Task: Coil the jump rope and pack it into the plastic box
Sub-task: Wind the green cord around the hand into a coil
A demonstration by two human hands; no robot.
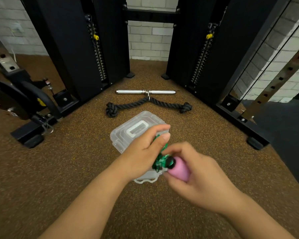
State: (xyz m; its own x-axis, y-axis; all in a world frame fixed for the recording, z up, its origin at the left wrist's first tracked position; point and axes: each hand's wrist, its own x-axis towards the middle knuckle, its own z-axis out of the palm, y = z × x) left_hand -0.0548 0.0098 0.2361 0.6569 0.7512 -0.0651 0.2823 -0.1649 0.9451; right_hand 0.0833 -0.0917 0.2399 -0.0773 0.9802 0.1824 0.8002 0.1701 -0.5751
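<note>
A clear plastic box (128, 133) with its lid on and a moulded handle sits on the brown floor in front of me. Above its near right side my left hand (145, 152) grips a bunch of green jump rope (160, 161). My right hand (193, 171) holds the pink handle (179, 169) of the rope, its black end pointing at the green coil. Both hands hover close together, partly hiding the box's near half. A white latch of the box (146, 181) shows below my left wrist.
A black triceps rope (148, 104) and a chrome bar (145, 92) lie on the floor just beyond the box. Black cable-machine columns (79, 49) stand at left and right, with base feet reaching forward. A weight plate and frame (16, 100) sit at left.
</note>
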